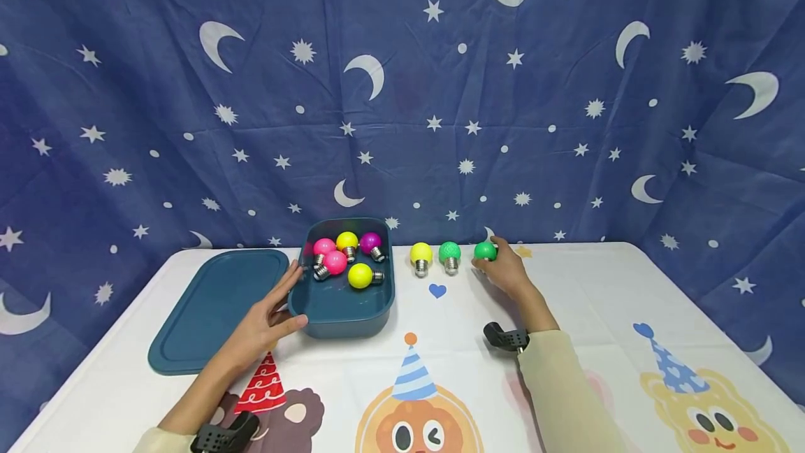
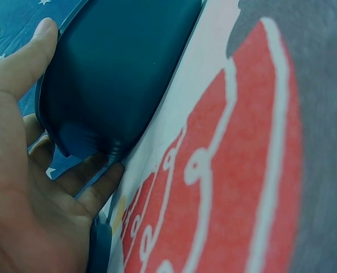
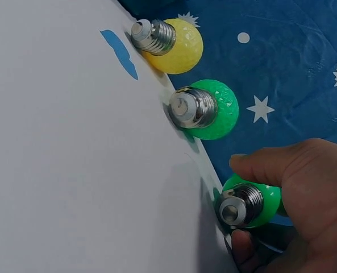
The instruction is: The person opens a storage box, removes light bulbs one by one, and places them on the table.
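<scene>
My right hand [image 1: 506, 272] holds a green light bulb [image 1: 485, 251] by its round part, with its metal screw base [image 3: 241, 206] facing the right wrist camera. Left of it on the table are a textured green bulb [image 1: 449, 252] and a yellow bulb [image 1: 421, 253]. My left hand [image 1: 263, 324] rests at the near left corner of a dark blue container [image 1: 342, 307], fingers along its side and thumb at the front. Inside lie two pink bulbs [image 1: 336, 262], two yellow bulbs [image 1: 360, 275] and a purple bulb [image 1: 370, 242].
A flat dark blue lid [image 1: 216, 306] lies on the table left of the container. The white tablecloth [image 1: 585, 285] has printed cartoon animals in party hats. Behind the table hangs a blue curtain [image 1: 402, 110] with moons and stars.
</scene>
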`<act>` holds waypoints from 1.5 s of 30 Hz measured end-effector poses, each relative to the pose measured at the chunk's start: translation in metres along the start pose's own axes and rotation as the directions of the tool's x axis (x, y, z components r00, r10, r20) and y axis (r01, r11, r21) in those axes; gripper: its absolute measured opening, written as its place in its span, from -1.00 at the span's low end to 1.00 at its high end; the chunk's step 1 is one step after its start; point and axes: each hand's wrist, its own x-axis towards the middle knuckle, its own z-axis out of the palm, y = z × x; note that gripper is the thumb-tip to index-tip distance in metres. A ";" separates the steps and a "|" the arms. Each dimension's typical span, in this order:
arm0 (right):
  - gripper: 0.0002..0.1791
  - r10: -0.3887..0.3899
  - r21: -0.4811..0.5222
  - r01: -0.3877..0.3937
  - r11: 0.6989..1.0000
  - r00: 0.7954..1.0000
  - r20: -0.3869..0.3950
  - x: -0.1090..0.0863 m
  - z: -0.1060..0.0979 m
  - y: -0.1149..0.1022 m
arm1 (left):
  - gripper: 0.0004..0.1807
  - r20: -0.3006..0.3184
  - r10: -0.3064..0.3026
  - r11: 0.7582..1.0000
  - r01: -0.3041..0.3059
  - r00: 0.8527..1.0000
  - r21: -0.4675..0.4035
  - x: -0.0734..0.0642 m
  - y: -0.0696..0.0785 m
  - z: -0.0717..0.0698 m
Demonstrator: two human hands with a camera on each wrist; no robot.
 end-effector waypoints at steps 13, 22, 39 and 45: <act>-0.05 -0.020 -0.054 0.019 0.998 1.000 -0.023 -0.001 0.007 0.000 | -0.15 0.005 0.012 1.000 -0.012 1.000 -0.017 0.000 -0.002 -0.001; 0.05 -0.050 -0.089 0.047 0.995 0.998 -0.035 -0.001 0.012 0.001 | -0.15 0.008 0.012 1.000 -0.012 1.000 -0.021 -0.001 -0.002 -0.001; 0.08 -0.081 -0.088 0.076 0.993 0.995 -0.053 -0.001 0.015 -0.002 | -0.15 -0.004 0.011 1.000 -0.011 1.000 0.001 -0.001 -0.002 0.000; 0.00 -0.057 -0.072 0.052 0.996 0.996 -0.063 -0.001 0.012 0.000 | -0.14 0.000 0.013 1.000 -0.013 1.000 -0.018 0.000 -0.003 0.000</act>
